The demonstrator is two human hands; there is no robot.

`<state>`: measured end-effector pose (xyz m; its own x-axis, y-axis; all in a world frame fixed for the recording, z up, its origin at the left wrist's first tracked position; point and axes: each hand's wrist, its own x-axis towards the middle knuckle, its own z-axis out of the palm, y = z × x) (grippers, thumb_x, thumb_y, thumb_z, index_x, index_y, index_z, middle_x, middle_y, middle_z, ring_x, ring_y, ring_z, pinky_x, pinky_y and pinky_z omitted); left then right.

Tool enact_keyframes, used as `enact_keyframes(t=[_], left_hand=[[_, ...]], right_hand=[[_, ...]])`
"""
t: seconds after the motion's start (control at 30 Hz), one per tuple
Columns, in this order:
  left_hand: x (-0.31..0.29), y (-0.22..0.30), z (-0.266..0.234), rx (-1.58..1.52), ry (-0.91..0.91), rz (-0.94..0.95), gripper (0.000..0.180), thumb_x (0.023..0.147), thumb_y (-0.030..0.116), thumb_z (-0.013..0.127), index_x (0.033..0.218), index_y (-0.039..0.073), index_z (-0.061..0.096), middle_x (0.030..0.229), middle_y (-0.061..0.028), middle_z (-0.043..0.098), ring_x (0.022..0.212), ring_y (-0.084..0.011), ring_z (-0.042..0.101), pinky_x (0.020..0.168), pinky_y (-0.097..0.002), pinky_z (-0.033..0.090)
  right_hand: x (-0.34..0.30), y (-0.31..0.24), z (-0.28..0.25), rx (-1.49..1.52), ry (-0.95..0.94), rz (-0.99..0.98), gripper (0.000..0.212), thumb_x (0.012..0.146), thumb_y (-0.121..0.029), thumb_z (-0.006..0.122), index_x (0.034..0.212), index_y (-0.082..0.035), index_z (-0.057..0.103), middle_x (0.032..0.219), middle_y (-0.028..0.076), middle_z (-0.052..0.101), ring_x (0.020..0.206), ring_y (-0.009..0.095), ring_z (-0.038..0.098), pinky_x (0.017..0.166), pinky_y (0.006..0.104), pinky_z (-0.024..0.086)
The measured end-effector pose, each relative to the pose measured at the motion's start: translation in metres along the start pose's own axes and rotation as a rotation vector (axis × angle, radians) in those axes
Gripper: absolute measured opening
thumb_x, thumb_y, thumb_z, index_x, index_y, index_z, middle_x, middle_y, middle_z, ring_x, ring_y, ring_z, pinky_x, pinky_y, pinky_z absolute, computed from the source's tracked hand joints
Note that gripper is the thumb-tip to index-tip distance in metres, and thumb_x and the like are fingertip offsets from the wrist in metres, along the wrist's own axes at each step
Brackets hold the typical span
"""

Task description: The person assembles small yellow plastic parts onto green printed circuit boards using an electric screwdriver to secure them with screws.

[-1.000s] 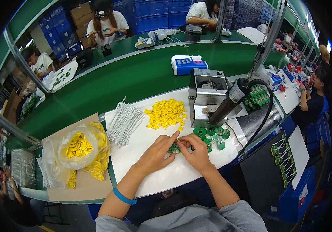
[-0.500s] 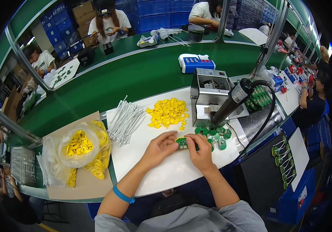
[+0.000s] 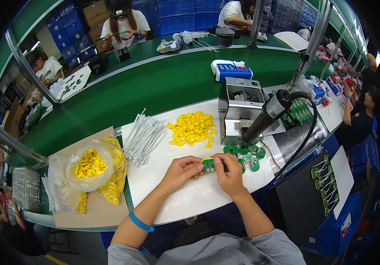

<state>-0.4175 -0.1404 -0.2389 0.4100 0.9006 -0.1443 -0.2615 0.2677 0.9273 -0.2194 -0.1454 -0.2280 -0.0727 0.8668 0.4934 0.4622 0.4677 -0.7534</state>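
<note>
Between my two hands is a small green circuit board [image 3: 208,165] with a yellow edge along its top, held just above the white work sheet [image 3: 163,194]. My left hand [image 3: 183,171] pinches its left side, fingers curled. My right hand [image 3: 227,173] grips its right side, the fingers hiding that part. Just beyond my right hand lie several round green circuit boards [image 3: 254,164]. A heap of small yellow round pieces [image 3: 192,129] sits past my hands, and a bundle of white cable ties or wires [image 3: 143,139] lies to its left.
A metal machine [image 3: 238,115] with a black cylindrical tool [image 3: 265,115] and cable stands beyond my right hand. Plastic bags of yellow parts [image 3: 90,170] lie on cardboard at left. The green conveyor [image 3: 154,84] carries a blue-and-white device [image 3: 232,70]. Co-workers sit across and at right.
The blue-and-white device has moved right along the conveyor. My left fingers have closed in a little on the board, which has tilted slightly. My right hand has barely moved.
</note>
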Motion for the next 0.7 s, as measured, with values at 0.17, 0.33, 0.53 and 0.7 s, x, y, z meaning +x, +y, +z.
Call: enact_keyframes(t=[0.17,0.33,0.53,0.7], left_hand=[[0.0025,-0.0032,-0.0018,0.003,-0.002,0.011,0.024,0.097,0.010,0.066,0.115,-0.005,0.065,0.097,-0.0087,0.070,0.084,-0.0124,0.066,0.071,-0.0248,0.052],[0.0060,-0.0052,-0.0043,0.008,-0.005,0.028,0.020,0.097,0.010,0.066,0.112,-0.003,0.065,0.095,-0.0075,0.069,0.082,-0.0112,0.065,0.071,-0.0243,0.051],[0.0063,-0.0046,-0.0074,0.003,-0.014,0.032,0.015,0.097,0.012,0.065,0.107,0.000,0.064,0.086,-0.0039,0.065,0.075,-0.0088,0.060,0.069,-0.0237,0.050],[0.0074,-0.0062,-0.0029,-0.009,-0.008,0.010,0.021,0.095,0.010,0.068,0.112,0.000,0.063,0.089,-0.0061,0.065,0.080,-0.0124,0.062,0.073,-0.0253,0.052]], right_hand=[[0.0002,0.0032,0.0020,0.003,-0.003,0.009,0.007,0.092,-0.005,0.062,0.094,-0.003,0.068,0.074,0.008,0.060,0.065,0.021,0.052,0.065,0.0335,0.041],[0.0019,0.0033,0.0021,-0.002,-0.034,0.025,0.008,0.093,-0.005,0.062,0.095,-0.001,0.068,0.075,0.009,0.060,0.070,0.020,0.052,0.063,0.0314,0.043],[0.0030,0.0057,0.0020,-0.032,-0.042,-0.065,0.007,0.092,-0.003,0.063,0.095,0.000,0.068,0.076,0.008,0.059,0.069,0.020,0.053,0.062,0.0310,0.043],[0.0045,0.0048,0.0034,-0.020,-0.024,-0.058,0.006,0.091,-0.002,0.064,0.095,-0.001,0.068,0.075,0.008,0.058,0.069,0.020,0.053,0.062,0.0315,0.043]])
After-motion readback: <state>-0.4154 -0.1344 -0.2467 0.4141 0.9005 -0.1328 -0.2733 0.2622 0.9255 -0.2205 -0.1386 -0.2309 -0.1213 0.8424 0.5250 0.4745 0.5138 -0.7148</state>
